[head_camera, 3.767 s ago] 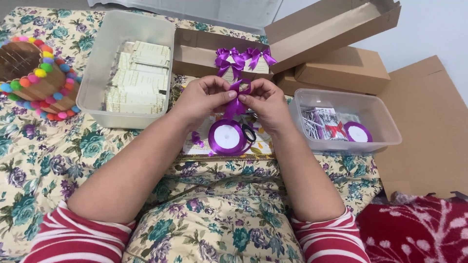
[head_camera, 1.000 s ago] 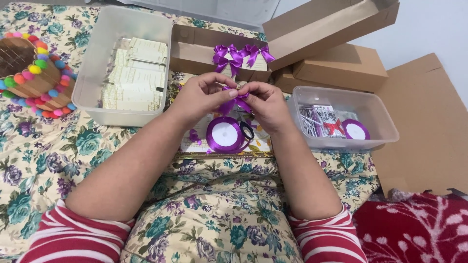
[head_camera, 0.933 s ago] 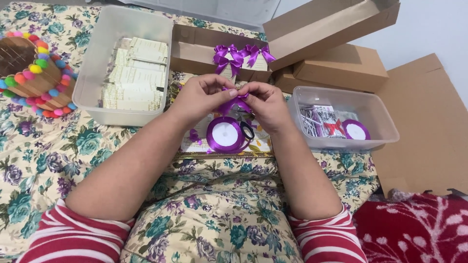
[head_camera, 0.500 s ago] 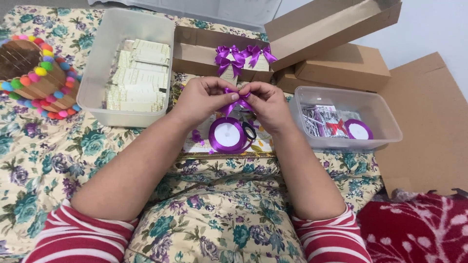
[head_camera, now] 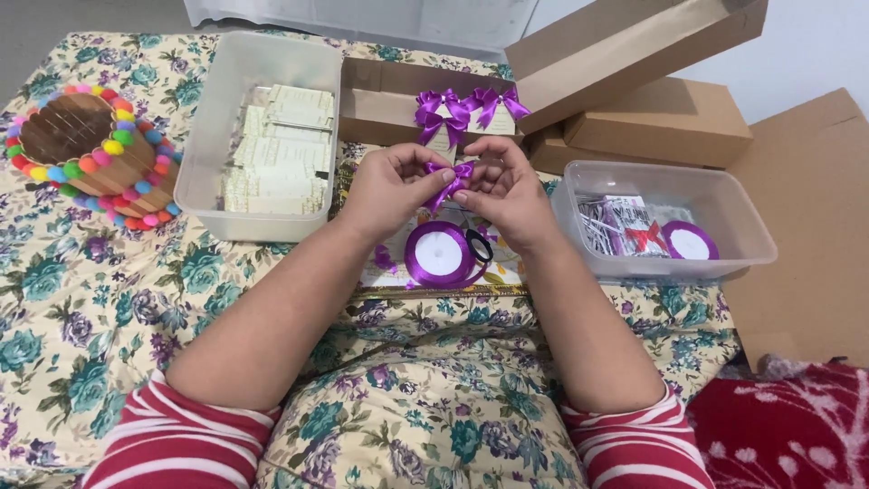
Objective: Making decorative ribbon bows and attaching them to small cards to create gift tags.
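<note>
**Head view: both hands pinch a small purple ribbon bow**

Head view looks down on two bare hands meeting above a floral cloth. The left hand (head_camera: pixel 391 188) has its grip closed, thumb and forefinger pinched on the left side of a purple ribbon bow (head_camera: pixel 450 172). The right hand (head_camera: pixel 507 192) is likewise clenched on the bow's right side, fingertips pressing the ribbon from above. The bow sits between the two hands, held up off the cloth, just in front of an open cardboard box (head_camera: pixel 389 95) that holds two finished purple bows (head_camera: pixel 457 107) on small cards.

Directly below the hands a spool of purple ribbon (head_camera: pixel 439 254) lies flat, with a dark ring, possibly scissor handles, touching its right edge; what it is cannot be told. To the left a clear plastic tub (head_camera: pixel 217 172) holds stacks of pale cards. To the right another clear tub (head_camera: pixel 751 240) holds a second purple spool and small packets, hard to make out. A round wooden basket (head_camera: pixel 86 149) rimmed with coloured pompoms stands at far left.

Most of the bow's knot is hidden by the fingers. Both striped sleeves are cut off at the bottom edge.
</note>
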